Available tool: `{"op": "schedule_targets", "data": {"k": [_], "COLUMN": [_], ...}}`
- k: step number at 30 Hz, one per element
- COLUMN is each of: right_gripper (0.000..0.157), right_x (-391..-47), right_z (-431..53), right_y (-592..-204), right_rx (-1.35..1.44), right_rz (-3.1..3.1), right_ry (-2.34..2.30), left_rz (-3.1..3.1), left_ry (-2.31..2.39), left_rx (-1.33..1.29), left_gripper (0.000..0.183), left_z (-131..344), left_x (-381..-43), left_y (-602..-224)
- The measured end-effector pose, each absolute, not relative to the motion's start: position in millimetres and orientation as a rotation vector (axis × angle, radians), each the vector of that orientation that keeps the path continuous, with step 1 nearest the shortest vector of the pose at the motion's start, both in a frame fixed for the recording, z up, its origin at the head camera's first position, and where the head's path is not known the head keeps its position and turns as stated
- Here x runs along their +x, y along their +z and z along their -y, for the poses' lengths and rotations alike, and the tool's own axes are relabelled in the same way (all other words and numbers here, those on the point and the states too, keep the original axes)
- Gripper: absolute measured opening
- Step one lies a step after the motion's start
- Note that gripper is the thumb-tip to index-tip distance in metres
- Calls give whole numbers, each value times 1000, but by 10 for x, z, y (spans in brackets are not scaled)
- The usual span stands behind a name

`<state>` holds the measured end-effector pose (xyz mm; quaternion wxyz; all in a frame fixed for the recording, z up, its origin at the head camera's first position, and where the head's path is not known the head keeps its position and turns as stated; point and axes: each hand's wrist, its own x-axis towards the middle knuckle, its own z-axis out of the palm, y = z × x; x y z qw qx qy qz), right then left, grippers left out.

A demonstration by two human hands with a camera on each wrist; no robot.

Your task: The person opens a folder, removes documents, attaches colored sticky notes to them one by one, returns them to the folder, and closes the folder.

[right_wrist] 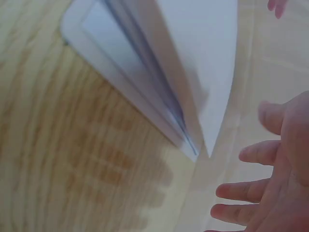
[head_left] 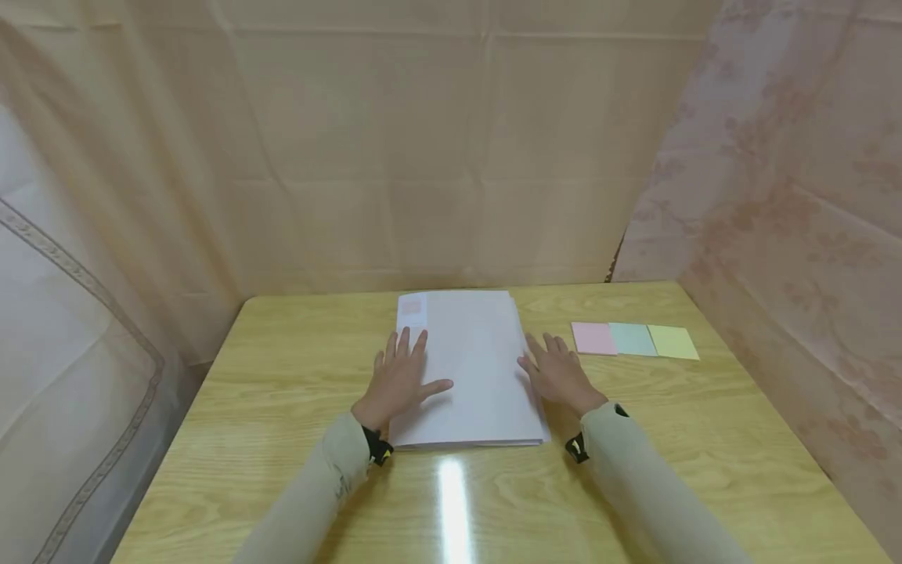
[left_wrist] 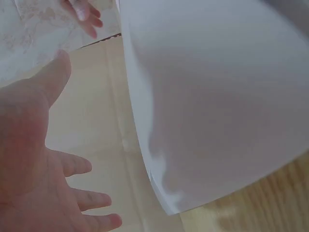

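Observation:
A white paper booklet point(head_left: 479, 368), made of several layers, lies in the middle of the table, with a small pinkish printed label point(head_left: 412, 308) at its far left corner. Over its left edge my left hand point(head_left: 398, 382) is spread, the thumb reaching across the white cover. My right hand point(head_left: 560, 374) is beside the right edge, fingers apart and fingertips right at that edge. In the right wrist view, the layers point(right_wrist: 140, 63) stand slightly parted along one side, the top one raised. Both palms show with nothing in them in the wrist views.
Pink point(head_left: 594, 338), green point(head_left: 632, 339) and yellow point(head_left: 672, 342) square note pads lie in a row right of the booklet. The wooden table point(head_left: 296, 352) ends at a beige curtain point(head_left: 395, 157) behind; patterned cloth point(head_left: 810, 235) hangs at the right.

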<state>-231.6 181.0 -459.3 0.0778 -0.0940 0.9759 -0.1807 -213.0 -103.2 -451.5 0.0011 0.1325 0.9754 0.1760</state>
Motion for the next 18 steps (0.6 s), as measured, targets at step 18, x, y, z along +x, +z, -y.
{"op": "schedule_targets", "data": {"k": [18], "right_gripper": [45], "right_x": [-2313], "right_z": [-2049], "right_y": [-4738], "right_rx": [-376], "right_rz": [-2936], "right_ry": [-385], "left_rz": [-2939], "left_ry": [574], "left_rx": [620], "left_gripper": [101], "left_z": [952], "left_x": [-1958], "left_y": [-4644]}}
